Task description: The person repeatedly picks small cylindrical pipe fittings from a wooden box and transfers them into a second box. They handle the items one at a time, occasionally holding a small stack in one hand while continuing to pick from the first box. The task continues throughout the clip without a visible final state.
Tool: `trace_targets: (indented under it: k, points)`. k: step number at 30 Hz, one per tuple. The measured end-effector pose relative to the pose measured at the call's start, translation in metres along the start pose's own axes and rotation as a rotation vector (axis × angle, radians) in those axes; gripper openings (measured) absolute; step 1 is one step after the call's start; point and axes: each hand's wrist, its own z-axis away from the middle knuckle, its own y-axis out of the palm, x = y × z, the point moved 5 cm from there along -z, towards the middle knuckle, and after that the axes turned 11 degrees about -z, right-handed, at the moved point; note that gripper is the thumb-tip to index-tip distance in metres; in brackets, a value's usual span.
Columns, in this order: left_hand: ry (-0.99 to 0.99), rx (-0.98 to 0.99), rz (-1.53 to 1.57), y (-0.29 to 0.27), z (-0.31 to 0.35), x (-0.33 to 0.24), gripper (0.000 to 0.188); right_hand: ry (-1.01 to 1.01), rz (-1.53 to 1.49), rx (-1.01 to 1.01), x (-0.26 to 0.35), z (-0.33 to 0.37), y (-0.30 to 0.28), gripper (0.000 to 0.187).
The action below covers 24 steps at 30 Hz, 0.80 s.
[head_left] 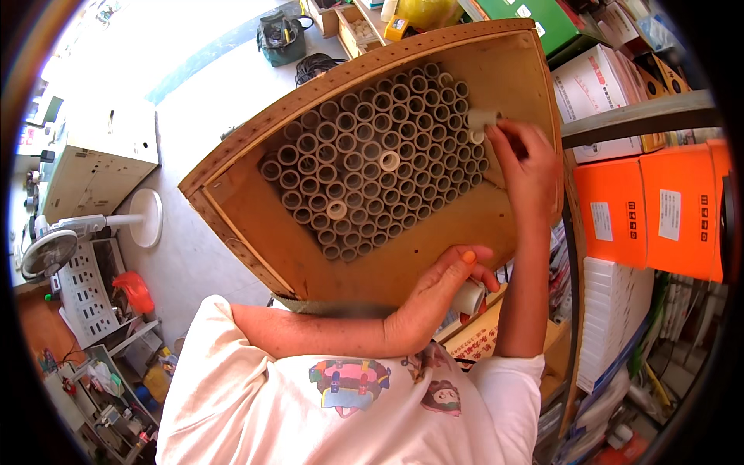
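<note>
A wooden tray [256, 217] with raised edges lies tilted in front of me, holding a packed cluster of several short cardboard tubes [372, 163] standing on end. My right hand [527, 159] pinches one pale tube [482, 119] at the cluster's upper right edge. My left hand [438, 291] is under the tray's near edge, fingers curled around another pale tube [470, 297].
Orange boxes [655, 209] and white cartons [597, 85] fill metal shelving on the right. A white fan [54, 244] and a beige cabinet [97, 163] stand on the floor at left. A dark bag [280, 37] lies at the top.
</note>
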Motion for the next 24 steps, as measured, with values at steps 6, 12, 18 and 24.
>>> trace_targets:
  k: [6, 12, 18, 24]
  points:
    - [0.032, 0.033, 0.009, -0.001, -0.001, 0.004, 0.040, -0.030, 0.098, -0.001, -0.038, -0.047, 0.052, 0.018]
    - [0.063, 0.039, -0.026, -0.001, -0.002, 0.001, 0.038, -0.163, 0.407, 0.077, -0.068, -0.063, 0.086, 0.018]
    - [0.069, 0.028, -0.033, -0.001, -0.002, 0.001, 0.039, -0.067, 0.391, 0.144, -0.076, -0.056, 0.085, 0.019]
    - [0.040, -0.017, 0.015, -0.005, -0.003, 0.000, 0.041, 0.123, -0.069, 0.310, -0.024, -0.028, 0.030, 0.017]
